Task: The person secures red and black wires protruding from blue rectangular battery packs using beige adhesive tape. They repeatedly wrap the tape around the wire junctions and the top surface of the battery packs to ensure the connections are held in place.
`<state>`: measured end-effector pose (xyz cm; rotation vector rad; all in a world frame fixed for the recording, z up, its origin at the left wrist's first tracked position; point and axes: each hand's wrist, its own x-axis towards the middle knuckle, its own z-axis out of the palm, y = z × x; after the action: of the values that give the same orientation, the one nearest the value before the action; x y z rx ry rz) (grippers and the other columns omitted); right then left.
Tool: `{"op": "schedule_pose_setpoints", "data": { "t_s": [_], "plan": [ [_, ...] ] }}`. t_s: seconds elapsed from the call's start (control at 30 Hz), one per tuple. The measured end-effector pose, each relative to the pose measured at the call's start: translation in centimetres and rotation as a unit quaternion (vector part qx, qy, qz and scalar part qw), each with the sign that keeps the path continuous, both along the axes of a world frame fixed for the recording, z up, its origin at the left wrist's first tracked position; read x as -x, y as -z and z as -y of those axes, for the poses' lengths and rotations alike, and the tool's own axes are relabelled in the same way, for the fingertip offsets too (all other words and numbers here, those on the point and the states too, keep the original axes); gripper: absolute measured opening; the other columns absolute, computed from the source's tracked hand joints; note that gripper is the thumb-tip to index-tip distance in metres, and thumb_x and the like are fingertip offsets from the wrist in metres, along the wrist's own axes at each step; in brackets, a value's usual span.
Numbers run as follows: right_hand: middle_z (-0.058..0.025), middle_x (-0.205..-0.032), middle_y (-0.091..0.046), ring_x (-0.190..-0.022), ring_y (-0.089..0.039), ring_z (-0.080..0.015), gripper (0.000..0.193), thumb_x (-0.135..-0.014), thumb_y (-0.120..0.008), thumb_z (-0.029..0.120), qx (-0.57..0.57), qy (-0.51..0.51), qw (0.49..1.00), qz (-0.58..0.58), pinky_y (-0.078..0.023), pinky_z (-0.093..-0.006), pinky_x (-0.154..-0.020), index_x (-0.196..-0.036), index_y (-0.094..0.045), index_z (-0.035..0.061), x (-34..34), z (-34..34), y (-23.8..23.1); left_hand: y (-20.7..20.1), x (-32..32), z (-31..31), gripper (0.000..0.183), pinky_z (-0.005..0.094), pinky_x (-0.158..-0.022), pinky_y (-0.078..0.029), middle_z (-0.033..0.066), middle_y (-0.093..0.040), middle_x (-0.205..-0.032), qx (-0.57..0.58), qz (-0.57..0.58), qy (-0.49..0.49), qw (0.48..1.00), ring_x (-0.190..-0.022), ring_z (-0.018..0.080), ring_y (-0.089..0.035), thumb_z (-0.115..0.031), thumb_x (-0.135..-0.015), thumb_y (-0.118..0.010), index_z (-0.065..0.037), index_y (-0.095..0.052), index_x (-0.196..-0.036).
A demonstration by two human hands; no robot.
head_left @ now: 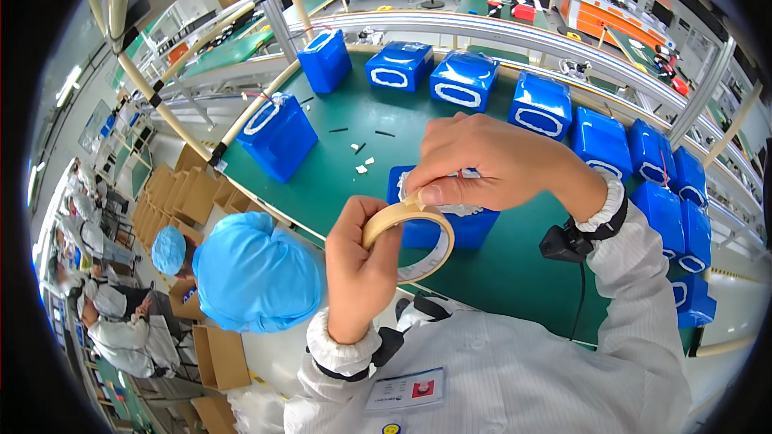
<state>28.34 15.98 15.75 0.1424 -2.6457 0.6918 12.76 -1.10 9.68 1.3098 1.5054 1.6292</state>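
My left hand (362, 269) is closed round one side of a roll of pale yellow masking tape (447, 241), thumb over the ring and fingers behind it. My right hand (482, 162) pinches the tape at the top of the roll between thumb and fingers. Behind both hands, a blue-wrapped battery pack (470, 233) stands on the green table (354, 124); white material shows on its top, and my hands and the roll hide much of it.
More blue packs with white-edged ends line the table's far side, such as one pack (464, 80), and its right side. Another pack (277, 138) stands at the left edge. Small white and black scraps lie between. A person in a blue cap (259, 273) is close on my left, near cardboard boxes (219, 354).
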Motion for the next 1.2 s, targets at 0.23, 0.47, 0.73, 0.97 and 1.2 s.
{"op": "schedule_pose_setpoints", "data": {
  "t_s": [0.23,0.47,0.73,0.97,1.2],
  "plan": [
    [-0.0097,-0.089,-0.072,-0.082,-0.064,-0.0284,0.016,-0.092,-0.068,0.019,0.044,0.037,0.997,-0.042,-0.051,-0.0375,-0.070,-0.099,-0.074,0.0061,0.0,-0.2,0.6,0.9,-1.8,2.2,0.019,0.0262,-0.075,-0.047,0.0056,-0.065,-0.090,-0.008,0.240,0.165,0.957,-0.083,0.0106,-0.059,-0.008,-0.098,-0.058,0.006,-0.061,-0.111],
    [-0.0099,-0.091,-0.072,-0.083,-0.066,-0.0292,0.017,-0.094,-0.066,0.018,0.128,0.071,0.989,0.016,-0.052,-0.0369,-0.071,-0.102,-0.073,0.0043,-1.0,0.9,-0.6,0.0,-2.7,3.4,0.028,0.0320,-0.085,-0.052,0.0141,-0.072,-0.096,0.012,0.160,0.144,0.976,-0.089,0.0188,-0.068,-0.012,-0.103,-0.049,0.009,-0.065,-0.114],
    [-0.0089,-0.086,-0.071,-0.075,-0.061,-0.0293,0.015,-0.093,-0.066,0.015,-0.052,-0.015,0.998,-0.043,-0.049,-0.0396,-0.066,-0.102,-0.074,0.0057,-0.6,0.5,-0.8,0.2,-2.9,3.3,0.028,0.0325,-0.084,-0.053,0.0144,-0.072,-0.096,0.007,0.133,0.128,0.983,-0.089,0.0191,-0.068,-0.013,-0.104,-0.051,0.010,-0.065,-0.113],
    [-0.0083,-0.081,-0.071,-0.077,-0.063,-0.0283,0.011,-0.088,-0.070,0.013,-0.055,0.079,0.992,-0.081,-0.050,-0.0385,-0.068,-0.095,-0.076,0.0073,-1.0,0.8,-0.8,0.0,-3.4,2.5,0.028,0.0289,-0.078,-0.052,0.0112,-0.074,-0.094,0.002,0.094,0.111,0.989,-0.086,0.0144,-0.068,-0.015,-0.103,-0.055,0.008,-0.067,-0.114],
    [-0.0068,-0.082,-0.073,-0.076,-0.067,-0.0227,0.012,-0.082,-0.078,0.014,0.008,0.136,0.990,-0.041,-0.052,-0.0337,-0.068,-0.092,-0.077,0.0063,-1.9,0.7,-1.2,-0.2,-3.7,1.2,0.021,0.0335,-0.081,-0.049,0.0113,-0.075,-0.087,-0.027,-0.013,0.062,0.998,-0.078,0.0181,-0.070,-0.012,-0.097,-0.062,0.004,-0.070,-0.108]
  ]
}}
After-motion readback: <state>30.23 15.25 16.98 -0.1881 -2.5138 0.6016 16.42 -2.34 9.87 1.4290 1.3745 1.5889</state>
